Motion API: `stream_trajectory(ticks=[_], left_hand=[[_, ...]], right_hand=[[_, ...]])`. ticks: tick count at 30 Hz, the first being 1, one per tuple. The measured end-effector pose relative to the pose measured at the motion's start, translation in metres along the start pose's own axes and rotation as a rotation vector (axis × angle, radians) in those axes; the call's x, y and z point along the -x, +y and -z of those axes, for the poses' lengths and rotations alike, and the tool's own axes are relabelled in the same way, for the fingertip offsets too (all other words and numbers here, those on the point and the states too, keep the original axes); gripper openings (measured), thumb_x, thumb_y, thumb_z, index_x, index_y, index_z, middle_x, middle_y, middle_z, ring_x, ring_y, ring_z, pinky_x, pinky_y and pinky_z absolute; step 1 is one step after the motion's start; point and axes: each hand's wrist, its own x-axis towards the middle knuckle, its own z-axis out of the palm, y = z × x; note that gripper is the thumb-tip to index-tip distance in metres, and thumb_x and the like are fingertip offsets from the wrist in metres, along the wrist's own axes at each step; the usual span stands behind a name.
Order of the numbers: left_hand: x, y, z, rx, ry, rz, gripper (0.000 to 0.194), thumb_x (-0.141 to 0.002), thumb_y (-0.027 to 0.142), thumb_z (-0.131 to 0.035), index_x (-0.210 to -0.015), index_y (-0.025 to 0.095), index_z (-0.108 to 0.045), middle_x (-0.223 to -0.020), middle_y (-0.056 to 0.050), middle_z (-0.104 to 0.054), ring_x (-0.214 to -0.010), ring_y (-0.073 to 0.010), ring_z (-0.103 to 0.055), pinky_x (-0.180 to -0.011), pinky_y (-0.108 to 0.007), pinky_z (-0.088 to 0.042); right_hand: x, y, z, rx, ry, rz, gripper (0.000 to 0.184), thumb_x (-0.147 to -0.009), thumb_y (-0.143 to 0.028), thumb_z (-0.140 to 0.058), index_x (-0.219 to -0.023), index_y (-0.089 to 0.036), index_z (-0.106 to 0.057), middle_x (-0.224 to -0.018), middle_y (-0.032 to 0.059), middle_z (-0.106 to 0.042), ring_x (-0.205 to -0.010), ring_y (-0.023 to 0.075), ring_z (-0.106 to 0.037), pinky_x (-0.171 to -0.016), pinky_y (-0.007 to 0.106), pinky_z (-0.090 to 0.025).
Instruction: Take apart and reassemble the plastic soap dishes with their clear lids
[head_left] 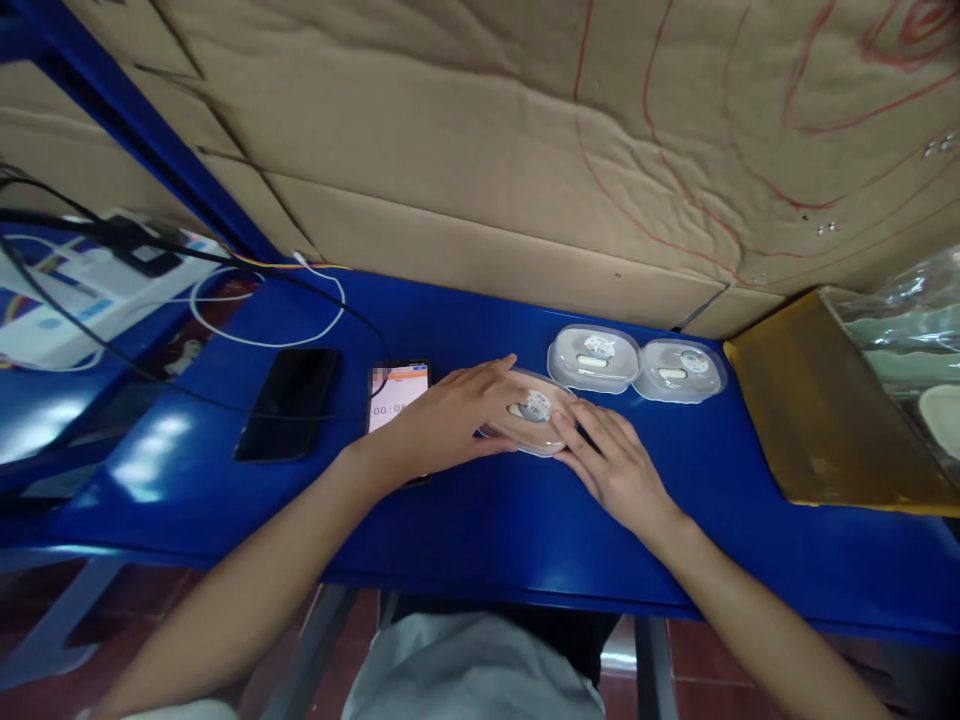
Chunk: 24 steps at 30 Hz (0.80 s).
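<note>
A small oval container (529, 432) with a clear lid, pinkish beneath it and labelled on top, rests on the blue table between my hands. My left hand (469, 405) grips its left side, fingers over the lid's far edge and thumb low at the near side. Against its right end, my right hand (619, 465) closes with fingertips on the lid rim and thumb below. Two similar pale containers, one at left (594, 360) and one at right (679, 372), stand side by side behind my right hand, lids on.
Beside my left wrist lies a phone with a timer on screen (386, 400). Farther left are a dark phone (287, 402), a white cable (341, 310) and a power strip (142, 280). An open cardboard box (810, 410) stands right; a cardboard sheet (450, 130) backs the blue table (510, 530).
</note>
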Motion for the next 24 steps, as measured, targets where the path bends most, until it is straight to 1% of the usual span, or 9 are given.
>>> stream_trajectory(ticks=[3,5,7,9,11,14,18,21,24], left_hand=[[-0.002,-0.002,-0.004,-0.035,-0.006,-0.012,0.061,-0.096,0.047,-0.076,-0.149,0.024,-0.057,-0.170,-0.018,-0.040,-0.156,-0.0344,-0.042,-0.123,-0.053,-0.040],[-0.002,-0.003,-0.006,-0.057,0.005,-0.023,0.066,-0.098,0.051,-0.074,-0.154,0.024,-0.052,-0.170,-0.019,-0.038,-0.156,-0.0360,-0.041,-0.122,-0.055,-0.041],[-0.003,-0.002,-0.007,-0.078,0.014,-0.041,0.073,-0.098,0.055,-0.071,-0.160,0.027,-0.045,-0.171,-0.020,-0.035,-0.157,-0.0382,-0.038,-0.121,-0.057,-0.041],[-0.004,0.000,-0.008,-0.106,0.019,-0.047,0.074,-0.100,0.057,-0.068,-0.163,0.030,-0.041,-0.170,-0.021,-0.035,-0.157,-0.0400,-0.037,-0.120,-0.058,-0.041],[-0.005,0.001,-0.008,-0.133,0.032,-0.038,0.072,-0.101,0.058,-0.066,-0.163,0.032,-0.042,-0.168,-0.021,-0.037,-0.155,-0.0413,-0.039,-0.119,-0.060,-0.041],[-0.006,0.002,-0.009,-0.140,0.048,-0.031,0.070,-0.101,0.059,-0.065,-0.162,0.031,-0.044,-0.168,-0.021,-0.038,-0.155,-0.0414,-0.039,-0.120,-0.060,-0.040],[-0.005,0.003,-0.010,-0.153,0.041,-0.040,0.070,-0.101,0.057,-0.066,-0.161,0.028,-0.045,-0.170,-0.020,-0.036,-0.156,-0.0401,-0.038,-0.121,-0.059,-0.039],[-0.005,0.003,-0.010,-0.168,0.037,-0.044,0.071,-0.101,0.057,-0.066,-0.162,0.028,-0.045,-0.171,-0.020,-0.035,-0.157,-0.0401,-0.037,-0.121,-0.059,-0.040],[-0.004,0.001,-0.011,-0.153,0.034,-0.053,0.072,-0.101,0.057,-0.066,-0.163,0.030,-0.043,-0.173,-0.019,-0.033,-0.158,-0.0398,-0.035,-0.122,-0.059,-0.039]], right_hand=[[0.001,-0.001,-0.001,-0.004,-0.004,-0.009,0.087,-0.104,-0.024,-0.065,-0.173,-0.027,-0.013,-0.152,0.0183,-0.063,-0.136,0.0340,-0.064,-0.112,0.054,-0.053],[0.002,-0.001,-0.004,-0.025,-0.022,-0.027,0.087,-0.104,-0.024,-0.063,-0.173,-0.028,-0.011,-0.156,0.0182,-0.059,-0.140,0.0348,-0.061,-0.114,0.055,-0.052],[0.002,0.000,-0.007,-0.068,-0.050,-0.054,0.087,-0.105,-0.023,-0.061,-0.173,-0.029,-0.008,-0.163,0.0180,-0.052,-0.147,0.0355,-0.054,-0.116,0.057,-0.050],[0.002,0.001,-0.009,-0.130,-0.078,-0.079,0.086,-0.107,-0.023,-0.058,-0.173,-0.029,-0.004,-0.168,0.0177,-0.043,-0.154,0.0355,-0.046,-0.119,0.058,-0.048],[0.002,0.002,-0.011,-0.204,-0.104,-0.100,0.084,-0.108,-0.024,-0.055,-0.173,-0.029,-0.001,-0.172,0.0176,-0.036,-0.158,0.0340,-0.039,-0.121,0.058,-0.046],[0.002,0.005,-0.011,-0.295,-0.149,-0.122,0.080,-0.111,-0.027,-0.049,-0.173,-0.031,0.001,-0.176,0.0156,-0.029,-0.161,0.0296,-0.033,-0.124,0.057,-0.042],[0.001,0.006,-0.008,-0.294,-0.222,-0.126,0.079,-0.112,-0.029,-0.046,-0.172,-0.033,0.004,-0.177,0.0131,-0.026,-0.163,0.0273,-0.029,-0.127,0.061,-0.034],[0.000,0.006,-0.006,-0.270,-0.230,-0.117,0.082,-0.111,-0.029,-0.048,-0.172,-0.030,0.005,-0.177,0.0149,-0.026,-0.163,0.0279,-0.028,-0.127,0.059,-0.033],[0.002,0.006,-0.005,-0.251,-0.206,-0.088,0.081,-0.110,-0.027,-0.049,-0.173,-0.030,0.002,-0.176,0.0171,-0.025,-0.163,0.0293,-0.027,-0.126,0.060,-0.034]])
